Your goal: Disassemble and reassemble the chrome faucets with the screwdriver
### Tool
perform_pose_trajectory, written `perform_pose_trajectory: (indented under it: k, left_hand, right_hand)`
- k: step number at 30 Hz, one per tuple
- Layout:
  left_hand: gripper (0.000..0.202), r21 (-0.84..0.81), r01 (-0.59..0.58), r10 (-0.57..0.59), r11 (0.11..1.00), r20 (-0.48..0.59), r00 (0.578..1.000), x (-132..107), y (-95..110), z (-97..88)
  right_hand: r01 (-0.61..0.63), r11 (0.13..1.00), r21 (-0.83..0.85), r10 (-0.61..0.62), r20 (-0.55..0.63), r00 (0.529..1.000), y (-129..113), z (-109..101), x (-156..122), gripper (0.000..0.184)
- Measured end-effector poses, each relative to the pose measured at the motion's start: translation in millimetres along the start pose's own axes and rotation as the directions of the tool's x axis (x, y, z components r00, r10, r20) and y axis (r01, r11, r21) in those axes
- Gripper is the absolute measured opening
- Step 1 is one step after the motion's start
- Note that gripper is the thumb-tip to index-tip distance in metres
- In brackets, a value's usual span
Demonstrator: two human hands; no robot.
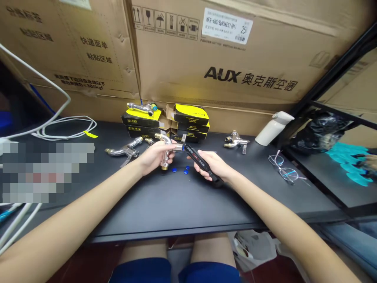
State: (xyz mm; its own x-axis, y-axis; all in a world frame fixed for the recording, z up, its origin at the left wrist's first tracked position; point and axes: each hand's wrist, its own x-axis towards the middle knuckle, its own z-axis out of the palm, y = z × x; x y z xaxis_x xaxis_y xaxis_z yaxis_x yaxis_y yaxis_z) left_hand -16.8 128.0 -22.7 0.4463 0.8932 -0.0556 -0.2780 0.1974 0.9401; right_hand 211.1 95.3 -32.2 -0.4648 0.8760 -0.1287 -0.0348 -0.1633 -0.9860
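My left hand (pixel 152 158) is shut around a chrome tap with brass threaded ends (pixel 165 151), which stands nearly upright over the black tabletop (pixel 176 208). My right hand (pixel 213 165) grips a black pen-shaped electric tester (pixel 197 159). Its upper tip is at the tap's side spout, touching it or very close. Several small blue discs (pixel 180 169) lie on the table under both hands. Another chrome tap (pixel 122 151) lies left of my left hand, and a third (pixel 237 139) lies right of my right hand.
Stacked black-and-yellow boxes (pixel 191 120) stand behind the hands, one with a tap (pixel 141 108) on top. A white bottle (pixel 273 127), glasses (pixel 287 171) and a white cable (pixel 67 127) are on the table. A large cardboard carton (pixel 215 59) forms the back wall.
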Motion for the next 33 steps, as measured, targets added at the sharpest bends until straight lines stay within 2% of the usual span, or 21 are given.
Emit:
perform_pose_trajectory:
  k: [3,6,9,13,20,24,29,33]
  left_hand:
    - [0.025,0.093,0.012,-0.013,0.996,0.010,1.000,-1,0,-0.4]
    - [0.025,0.070,0.020,-0.022,0.997,0.027,0.999,-2,2,-1.0]
    - [0.024,-0.015,0.015,-0.014,1.000,0.033,0.999,-1,3,-1.9]
    - [0.021,-0.110,0.057,-0.051,0.992,0.057,0.997,-1,3,-2.9]
    - [0.021,-0.142,0.058,-0.052,0.988,0.043,0.998,0,3,-3.1]
    - [0.021,-0.143,0.057,-0.054,0.988,0.023,0.998,2,2,-4.9]
    - [0.019,-0.156,0.059,-0.051,0.986,0.058,0.997,2,2,-5.2]
    - [0.018,-0.163,0.066,-0.057,0.984,0.060,0.997,1,2,-4.0]
  right_hand:
    - [0.025,1.000,-0.010,-0.025,-0.061,0.998,5,9,-1,0.043]
    - [0.054,0.999,0.010,-0.053,-0.081,0.995,6,14,-3,0.044]
    - [-0.001,0.997,0.081,0.000,0.016,1.000,3,9,-2,0.043]
    - [-0.110,0.984,0.140,0.084,0.182,0.980,-3,-6,1,0.042]
    - [-0.162,0.977,0.141,0.123,0.255,0.959,-6,-9,-1,0.043]
    - [-0.144,0.982,0.123,0.114,0.228,0.967,-8,-6,-3,0.042]
    - [-0.095,0.985,0.142,0.074,0.144,0.987,-9,-7,-1,0.042]
    - [-0.085,0.986,0.147,0.063,0.149,0.987,-8,-6,-1,0.042]
